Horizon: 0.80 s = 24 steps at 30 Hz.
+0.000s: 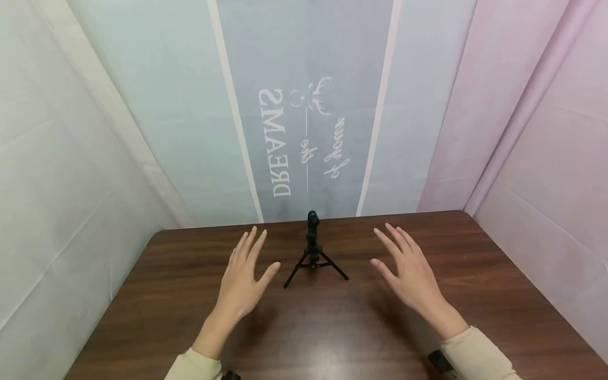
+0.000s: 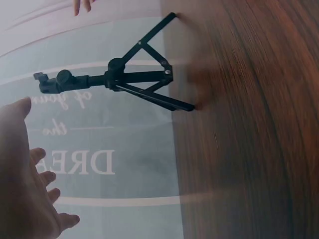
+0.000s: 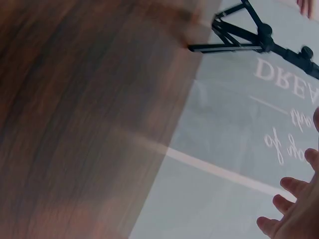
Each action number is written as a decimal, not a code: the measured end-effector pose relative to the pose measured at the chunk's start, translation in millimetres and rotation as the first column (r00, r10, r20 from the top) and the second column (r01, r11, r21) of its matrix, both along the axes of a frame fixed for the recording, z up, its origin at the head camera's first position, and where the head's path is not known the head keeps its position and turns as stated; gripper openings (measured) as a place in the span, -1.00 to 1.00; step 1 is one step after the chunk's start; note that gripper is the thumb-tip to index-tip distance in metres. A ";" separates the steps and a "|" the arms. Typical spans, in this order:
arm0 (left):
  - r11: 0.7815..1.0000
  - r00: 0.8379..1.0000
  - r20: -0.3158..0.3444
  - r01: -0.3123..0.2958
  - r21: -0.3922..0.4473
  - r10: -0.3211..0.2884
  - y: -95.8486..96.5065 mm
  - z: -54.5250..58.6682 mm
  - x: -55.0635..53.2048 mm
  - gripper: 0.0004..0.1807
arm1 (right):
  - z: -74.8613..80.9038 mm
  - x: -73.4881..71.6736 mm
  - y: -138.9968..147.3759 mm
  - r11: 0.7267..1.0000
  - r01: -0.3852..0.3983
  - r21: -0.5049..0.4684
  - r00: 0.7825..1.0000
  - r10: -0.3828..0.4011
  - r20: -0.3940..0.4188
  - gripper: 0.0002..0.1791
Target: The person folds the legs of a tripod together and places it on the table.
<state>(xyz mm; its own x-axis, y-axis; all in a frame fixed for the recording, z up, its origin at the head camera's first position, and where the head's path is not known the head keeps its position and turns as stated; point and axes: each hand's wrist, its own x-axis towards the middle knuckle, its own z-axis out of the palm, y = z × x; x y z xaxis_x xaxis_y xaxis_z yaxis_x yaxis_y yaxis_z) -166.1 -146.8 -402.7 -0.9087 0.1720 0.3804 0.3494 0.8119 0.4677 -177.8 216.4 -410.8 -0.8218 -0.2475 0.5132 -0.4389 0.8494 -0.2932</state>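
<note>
A small black tripod [image 1: 312, 245] stands upright on the brown wooden table, its legs spread, near the far edge. To its left, my left hand [image 1: 243, 279] is held over the table with fingers extended and thumb apart, holding nothing. On the other side my right hand [image 1: 410, 269] hovers likewise, fingers stretched forward, nothing in it. The left wrist view shows the tripod [image 2: 114, 77] sideways beyond my thumb, with its knobs and leg braces visible. In the right wrist view the tripod [image 3: 264, 37] is partly cut off at the frame's edge.
The dark wood-grain table [image 1: 313, 327] has rounded far corners. Behind it hangs a grey-blue cloth backdrop [image 1: 328, 53] with mirrored white lettering. Pale cloth walls [image 1: 71, 158] enclose the left and right sides. Both forearms wear light sleeves [image 1: 477, 353], with dark wrist devices [image 1: 440, 362] below.
</note>
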 end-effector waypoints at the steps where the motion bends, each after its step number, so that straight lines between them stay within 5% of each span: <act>1: 1.000 1.000 -0.003 0.010 0.003 -0.010 -0.2 0.0 -0.4 -0.20 | -0.2 0.1 -0.6 1.000 -0.008 -0.003 1.000 0.008 0.004 -0.24; 15: 0.991 0.991 -0.003 0.136 0.000 -0.136 2.5 2.7 -11.5 -0.25 | -2.5 -8.7 -1.7 0.988 -0.154 -0.003 0.988 0.154 0.016 -0.21; 24: 0.974 0.973 -0.032 0.227 -0.010 -0.227 1.8 9.1 -22.2 -0.32 | -3.0 -15.5 2.7 0.969 -0.244 -0.031 0.961 0.246 0.130 -0.29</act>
